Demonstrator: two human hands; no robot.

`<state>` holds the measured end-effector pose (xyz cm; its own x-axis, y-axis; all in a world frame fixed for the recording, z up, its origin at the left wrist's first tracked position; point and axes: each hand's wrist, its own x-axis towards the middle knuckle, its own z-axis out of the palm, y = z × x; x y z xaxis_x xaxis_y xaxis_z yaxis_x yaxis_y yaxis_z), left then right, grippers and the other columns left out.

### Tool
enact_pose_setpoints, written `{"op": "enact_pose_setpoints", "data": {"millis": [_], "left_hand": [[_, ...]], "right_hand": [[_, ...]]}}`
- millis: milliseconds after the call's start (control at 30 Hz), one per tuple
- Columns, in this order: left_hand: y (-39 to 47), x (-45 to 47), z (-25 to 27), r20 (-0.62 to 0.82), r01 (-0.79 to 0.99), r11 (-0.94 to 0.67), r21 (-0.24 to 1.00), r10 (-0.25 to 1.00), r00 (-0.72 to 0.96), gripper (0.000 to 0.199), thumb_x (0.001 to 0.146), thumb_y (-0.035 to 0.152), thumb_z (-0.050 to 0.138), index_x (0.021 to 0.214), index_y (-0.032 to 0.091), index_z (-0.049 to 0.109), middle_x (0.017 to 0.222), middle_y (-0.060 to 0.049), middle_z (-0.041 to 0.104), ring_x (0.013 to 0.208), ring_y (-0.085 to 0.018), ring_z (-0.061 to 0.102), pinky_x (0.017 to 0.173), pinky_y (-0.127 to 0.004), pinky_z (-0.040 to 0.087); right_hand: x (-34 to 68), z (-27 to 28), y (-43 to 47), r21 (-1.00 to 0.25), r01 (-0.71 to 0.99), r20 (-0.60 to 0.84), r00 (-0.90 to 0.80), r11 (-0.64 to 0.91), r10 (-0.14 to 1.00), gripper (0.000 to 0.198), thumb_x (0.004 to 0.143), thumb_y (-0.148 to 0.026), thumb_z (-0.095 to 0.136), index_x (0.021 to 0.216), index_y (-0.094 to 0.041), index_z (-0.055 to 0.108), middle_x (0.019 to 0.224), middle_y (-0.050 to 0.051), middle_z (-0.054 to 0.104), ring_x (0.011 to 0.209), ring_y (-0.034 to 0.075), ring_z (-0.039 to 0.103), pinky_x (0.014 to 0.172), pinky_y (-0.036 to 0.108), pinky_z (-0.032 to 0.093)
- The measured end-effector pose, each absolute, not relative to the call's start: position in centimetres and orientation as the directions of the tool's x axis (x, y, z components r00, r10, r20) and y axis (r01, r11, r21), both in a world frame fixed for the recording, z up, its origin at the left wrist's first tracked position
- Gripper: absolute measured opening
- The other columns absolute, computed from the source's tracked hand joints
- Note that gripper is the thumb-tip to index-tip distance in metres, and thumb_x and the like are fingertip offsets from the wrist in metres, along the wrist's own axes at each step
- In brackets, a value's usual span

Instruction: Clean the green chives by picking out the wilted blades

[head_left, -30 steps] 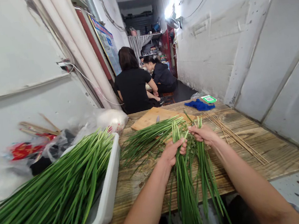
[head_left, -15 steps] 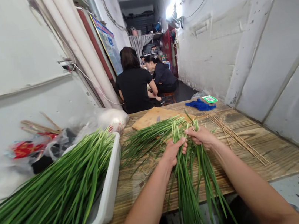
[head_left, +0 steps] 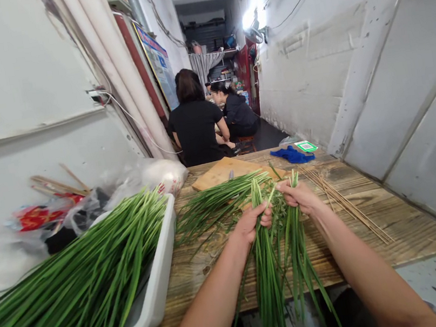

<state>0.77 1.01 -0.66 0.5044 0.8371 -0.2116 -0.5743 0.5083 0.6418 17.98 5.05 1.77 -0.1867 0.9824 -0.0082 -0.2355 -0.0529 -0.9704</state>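
Observation:
My left hand (head_left: pixel 254 220) is closed around a bunch of Chinese chives (head_left: pixel 266 265), pale stem ends up and green leaves hanging past the table's front edge. A smaller bunch of chives (head_left: pixel 296 239) hangs from my right hand (head_left: pixel 300 195), which is also closed. Between the hands, the right thumb and finger pinch the tip of a pale stem (head_left: pixel 272 195) that slants out of the left bunch. Behind them, more chives (head_left: pixel 222 193) lie on the table, partly over a wooden cutting board (head_left: pixel 215 173). Leafy scraps (head_left: pixel 277 212) lie between the two bunches.
On the left, a white plastic tub (head_left: pixel 164 272) is heaped with chives. Thin bamboo sticks (head_left: pixel 351 203) lie on the wooden table (head_left: pixel 397 213) at right. A blue cloth (head_left: pixel 292 154) and a QR card (head_left: pixel 306 146) are at the back. Two people (head_left: pixel 195 123) sit beyond.
My right hand has moved slightly right with its bunch, away from the left hand. A pale stem now shows stretched between them. The left bunch has shifted a little to the left.

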Motion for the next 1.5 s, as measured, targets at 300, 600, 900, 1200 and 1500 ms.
{"op": "enact_pose_setpoints", "data": {"millis": [300,600,900,1200,1500], "left_hand": [[0.8,1.1,-0.7,-0.164,-0.519,0.402,0.754,0.881,0.444,0.042,0.057,0.034,0.084,0.078,0.009,0.059,0.055,0.005,0.048,0.042,0.0,0.038,0.039,-0.013,0.026],[0.3,2.0,-0.8,-0.089,-0.326,0.166,0.93,0.967,0.238,0.037,0.062,0.042,0.077,0.068,0.011,0.058,0.055,0.001,0.055,0.041,-0.004,0.044,0.038,-0.018,0.029],[0.0,2.4,-0.4,-0.137,-0.272,0.173,0.947,0.98,0.145,0.032,0.059,0.035,0.078,0.068,0.013,0.057,0.052,0.002,0.057,0.039,-0.006,0.046,0.037,-0.018,0.034],[0.2,2.2,-0.8,-0.124,-0.311,0.162,0.937,0.983,0.138,0.031,0.063,0.036,0.077,0.069,0.013,0.057,0.052,0.002,0.056,0.039,-0.005,0.046,0.037,-0.018,0.034],[0.4,2.1,-1.0,-0.147,-0.323,0.191,0.927,0.977,0.157,0.033,0.063,0.036,0.078,0.076,0.012,0.06,0.054,0.0,0.059,0.04,-0.007,0.049,0.04,-0.018,0.038]], "right_hand": [[16.6,1.7,3.9,-0.976,-0.179,-0.048,-0.369,-0.121,0.928,0.043,0.059,-0.04,0.082,0.056,-0.017,0.046,0.037,-0.011,0.033,0.032,0.0,0.022,0.029,0.014,0.016],[16.8,1.0,5.1,-0.941,-0.311,-0.08,-0.183,-0.135,0.98,0.046,0.052,-0.038,0.086,0.054,-0.017,0.045,0.042,-0.009,0.036,0.031,-0.001,0.022,0.026,0.014,0.017],[18.3,0.5,6.8,-0.895,-0.427,-0.134,-0.018,-0.129,0.991,0.036,0.067,-0.036,0.078,0.061,-0.018,0.047,0.049,-0.007,0.042,0.032,0.0,0.023,0.023,0.014,0.02],[18.0,1.1,5.9,-0.866,-0.388,-0.218,-0.277,-0.316,0.936,0.026,0.064,-0.022,0.08,0.075,-0.016,0.057,0.054,-0.008,0.048,0.032,-0.002,0.024,0.026,0.01,0.018],[16.8,1.2,4.6,-0.942,-0.178,-0.198,-0.388,-0.284,0.9,0.032,0.069,-0.041,0.076,0.069,-0.015,0.057,0.044,-0.007,0.045,0.03,0.001,0.022,0.027,0.013,0.014]]}}
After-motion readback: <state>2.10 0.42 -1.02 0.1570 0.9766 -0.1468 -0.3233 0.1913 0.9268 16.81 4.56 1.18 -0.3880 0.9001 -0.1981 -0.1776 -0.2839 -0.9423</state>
